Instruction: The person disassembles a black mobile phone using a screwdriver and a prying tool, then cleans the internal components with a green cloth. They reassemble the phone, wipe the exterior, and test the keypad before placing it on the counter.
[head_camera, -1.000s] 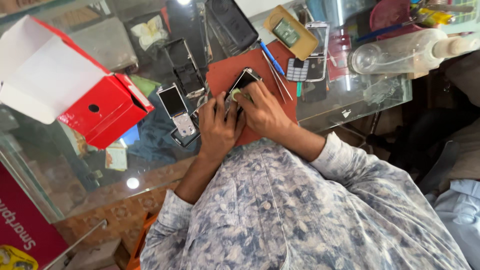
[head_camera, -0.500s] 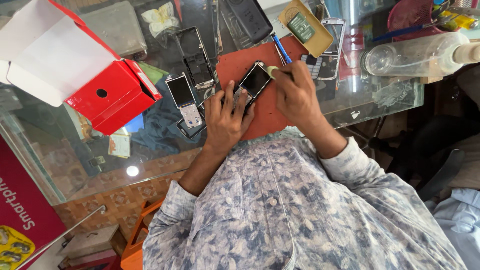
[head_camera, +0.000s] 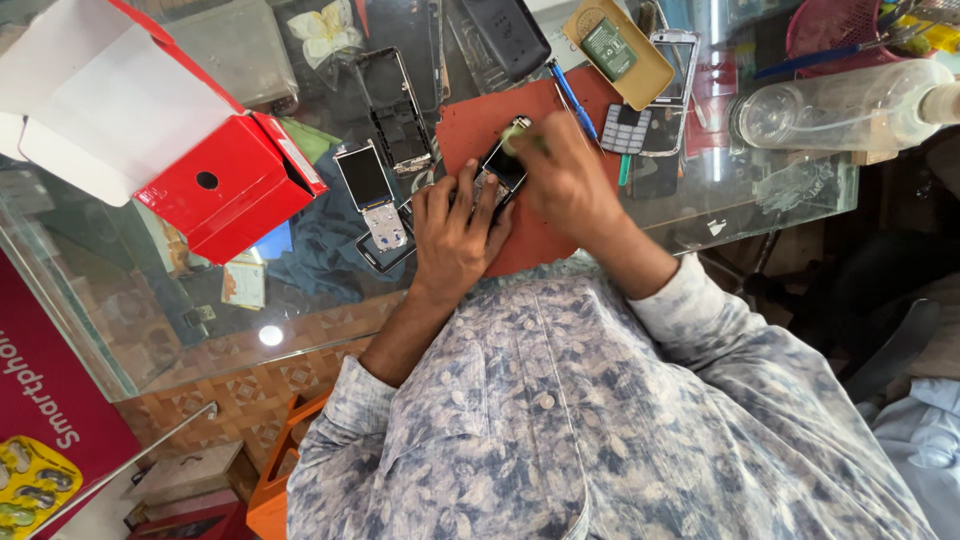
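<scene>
The left hand (head_camera: 455, 235) lies on the red mat (head_camera: 520, 160) with its fingers curled around the lower end of a small dark phone (head_camera: 500, 165), pinning it flat; the phone lies tilted near the middle of the mat. The right hand (head_camera: 565, 175) is closed in a pinch on a small pale-green piece (head_camera: 515, 138) pressed against the phone's upper end; what that piece is cannot be told. The mat lies on a glass table (head_camera: 780, 190). Just beyond the mat's far edge a blue pen-like tool (head_camera: 572, 98) crosses its corner, and past that lies a tan tray-like cover (head_camera: 620, 45) with a green battery (head_camera: 608, 45) resting in it. Beside the tray, right of the mat, are a silver phone frame (head_camera: 672, 70) and a loose keypad (head_camera: 625, 128). Further right of the mat a clear plastic bottle (head_camera: 835, 105) lies on its side, with a pink basket (head_camera: 840, 25) beyond it holding pens or tools too small to tell apart. Left of the mat lie an opened phone with a blank screen (head_camera: 372, 195) and a bare black phone frame (head_camera: 392, 105); a dark handset (head_camera: 510, 35) lies beyond the mat. Well to the left of the mat sits an open red box (head_camera: 225, 185), its white flaps spread; its inside is hidden.
</scene>
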